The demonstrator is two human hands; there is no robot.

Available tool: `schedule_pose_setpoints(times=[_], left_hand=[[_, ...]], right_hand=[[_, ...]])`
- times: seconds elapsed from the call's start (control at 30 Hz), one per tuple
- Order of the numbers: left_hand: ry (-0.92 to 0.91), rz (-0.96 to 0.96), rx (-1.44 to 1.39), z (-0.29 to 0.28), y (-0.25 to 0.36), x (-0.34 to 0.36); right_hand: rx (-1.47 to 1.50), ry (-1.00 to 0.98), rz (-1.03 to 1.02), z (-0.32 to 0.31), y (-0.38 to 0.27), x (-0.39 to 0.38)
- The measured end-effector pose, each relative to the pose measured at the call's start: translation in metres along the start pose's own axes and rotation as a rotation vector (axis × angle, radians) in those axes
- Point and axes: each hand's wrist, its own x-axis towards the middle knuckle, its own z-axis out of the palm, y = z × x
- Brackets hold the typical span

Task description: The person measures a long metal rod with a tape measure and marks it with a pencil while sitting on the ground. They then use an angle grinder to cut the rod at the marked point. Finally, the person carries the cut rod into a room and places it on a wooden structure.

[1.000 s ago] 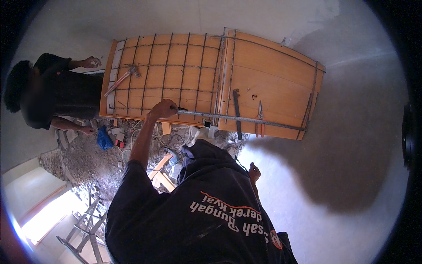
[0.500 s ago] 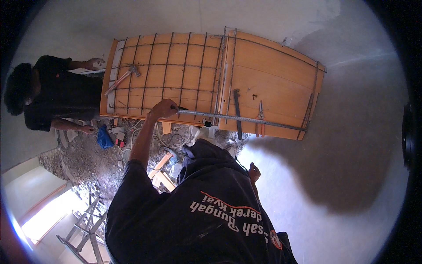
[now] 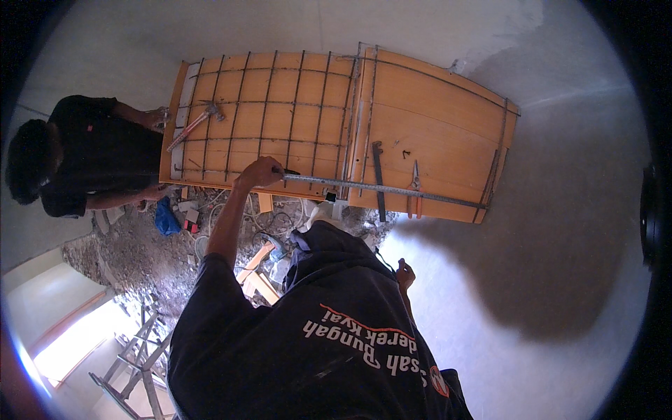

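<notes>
My left hand (image 3: pixel 260 172) is closed at the near edge of a wire-tied steel bar grid (image 3: pixel 267 103) laid over an orange board (image 3: pixel 234 126). Its fingers pinch the left end of a long ribbed steel bar (image 3: pixel 420 191). A short dark object (image 3: pixel 291 172) sticks out by the fingertips, too small to name. Rightward, the bar crosses a flat dark bar tool (image 3: pixel 379 178) and pincers with orange handles (image 3: pixel 415 185). My right hand (image 3: pixel 404 274) hangs low by my side, fingers curled; whatever lies inside them is hidden.
A hammer (image 3: pixel 194 126) rests on the grid's left end. At the left, a co-worker (image 3: pixel 105 154) leans at the board's edge. Rubble, cables and a blue bag (image 3: pixel 166 217) lie below. A wooden stand (image 3: pixel 140 364) occupies the lower left.
The co-worker has shifted slightly lower in view, and both their hands have moved closer to the board's left end. My hands and the ribbed steel bar look unmoved.
</notes>
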Motion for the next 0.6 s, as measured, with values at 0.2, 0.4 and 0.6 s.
schedule_pose_setpoints(times=[0.2, 0.4, 0.6], left_hand=[[-0.01, -0.028, 0.002, 0.001, -0.001, 0.001], [-0.011, 0.009, 0.013, 0.003, -0.005, 0.001], [-0.022, -0.041, 0.002, -0.001, 0.005, 0.0]], right_hand=[[0.022, 0.037, -0.028, 0.005, 0.004, 0.0], [0.028, 0.038, -0.003, 0.001, -0.007, -0.005], [0.031, 0.031, 0.015, 0.0, -0.008, -0.008]])
